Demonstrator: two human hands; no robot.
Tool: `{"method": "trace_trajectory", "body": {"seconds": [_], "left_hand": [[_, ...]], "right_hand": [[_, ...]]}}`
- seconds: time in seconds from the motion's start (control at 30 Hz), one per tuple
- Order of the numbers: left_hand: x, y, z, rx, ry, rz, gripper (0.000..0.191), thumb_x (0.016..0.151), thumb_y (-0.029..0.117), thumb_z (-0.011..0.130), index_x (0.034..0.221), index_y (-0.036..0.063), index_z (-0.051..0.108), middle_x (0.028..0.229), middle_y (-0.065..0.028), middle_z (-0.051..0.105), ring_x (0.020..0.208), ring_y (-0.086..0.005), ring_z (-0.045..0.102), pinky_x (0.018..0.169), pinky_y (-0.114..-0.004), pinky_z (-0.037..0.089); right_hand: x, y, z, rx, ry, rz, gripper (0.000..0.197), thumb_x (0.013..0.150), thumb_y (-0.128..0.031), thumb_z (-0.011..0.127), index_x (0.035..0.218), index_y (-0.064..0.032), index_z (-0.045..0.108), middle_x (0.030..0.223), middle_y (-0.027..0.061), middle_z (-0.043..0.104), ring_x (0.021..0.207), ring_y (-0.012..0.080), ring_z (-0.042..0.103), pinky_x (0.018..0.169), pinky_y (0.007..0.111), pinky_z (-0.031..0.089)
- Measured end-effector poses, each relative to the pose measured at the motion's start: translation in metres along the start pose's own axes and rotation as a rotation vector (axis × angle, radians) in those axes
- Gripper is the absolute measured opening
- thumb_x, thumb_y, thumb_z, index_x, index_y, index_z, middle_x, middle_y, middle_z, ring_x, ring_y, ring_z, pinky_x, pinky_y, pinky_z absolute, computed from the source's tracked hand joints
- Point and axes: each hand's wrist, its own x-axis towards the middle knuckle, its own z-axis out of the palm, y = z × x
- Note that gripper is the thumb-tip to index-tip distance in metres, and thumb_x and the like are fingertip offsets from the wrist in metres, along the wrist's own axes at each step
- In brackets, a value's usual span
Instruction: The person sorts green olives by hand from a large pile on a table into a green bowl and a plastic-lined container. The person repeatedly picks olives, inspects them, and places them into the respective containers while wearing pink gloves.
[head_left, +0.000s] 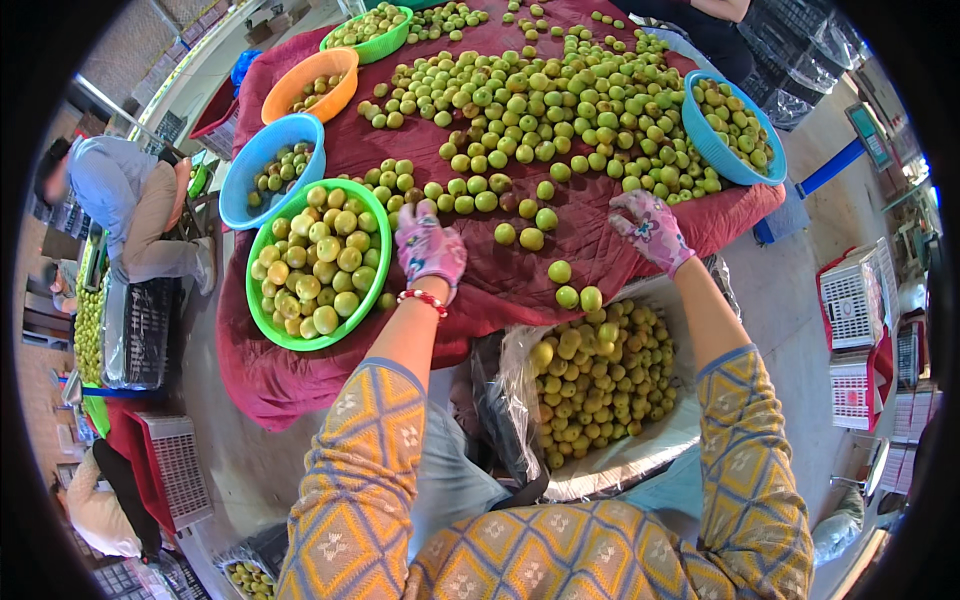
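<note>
My left hand (430, 244), in a pink patterned glove, is over the red cloth (480, 277) beside a green plastic basket (319, 341) heaped with round green-yellow fruit (328, 249). Its fingertips are close to a row of fruit on the cloth; whether they hold one cannot be told. My right hand (649, 229), gloved alike, hovers at the cloth's right part, its fingers apart and nothing seen in them. Several loose fruits (532, 239) lie between the hands. A plastic-lined crate (600, 480) full of fruit stands below the cloth's edge, between my legs.
A large pile of fruit (555, 97) spreads over the far cloth. Blue (271, 124), orange (346, 64) and green (409, 22) baskets line the left edge; another blue basket (776, 161) stands right. One person (127, 195) bends at far left; another's arm (720, 7) shows at top right.
</note>
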Motion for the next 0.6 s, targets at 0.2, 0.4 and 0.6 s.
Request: {"method": "trace_trajectory", "body": {"seconds": [0.2, 0.4, 0.6], "left_hand": [[0.017, -0.032, 0.026, -0.100, -0.252, -0.187, 0.049, 0.082, 0.020, 0.070, 0.127, 0.0091, 0.055, 0.135, -0.0183, 0.049, 0.120, -0.0383, 0.054, 0.099, -0.044, 0.048], [0.019, -0.041, 0.052, -0.347, 0.050, -0.114, 0.036, 0.083, 0.012, 0.065, 0.117, 0.0058, 0.058, 0.122, -0.0235, 0.053, 0.116, -0.0363, 0.054, 0.099, -0.040, 0.044], [0.048, -0.073, 0.062, -0.896, 0.033, -0.483, 0.042, 0.088, 0.032, 0.067, 0.124, 0.0161, 0.055, 0.074, -0.0054, 0.049, 0.057, -0.0119, 0.052, 0.050, -0.024, 0.045]], "right_hand": [[-0.004, -0.006, 0.011, -0.067, 0.104, 0.098, 0.019, 0.089, -0.031, 0.062, 0.097, -0.0170, 0.073, 0.101, 0.0034, 0.069, 0.100, 0.0269, 0.062, 0.088, 0.042, 0.050], [-0.007, -0.009, 0.015, -0.044, 0.152, 0.069, 0.018, 0.090, -0.030, 0.061, 0.095, -0.0173, 0.073, 0.096, 0.0036, 0.070, 0.095, 0.0269, 0.063, 0.085, 0.042, 0.051], [-0.006, -0.007, 0.020, -0.094, 0.184, 0.081, 0.018, 0.091, -0.033, 0.060, 0.091, -0.0187, 0.071, 0.095, 0.0024, 0.069, 0.096, 0.0257, 0.063, 0.085, 0.041, 0.051]]}}
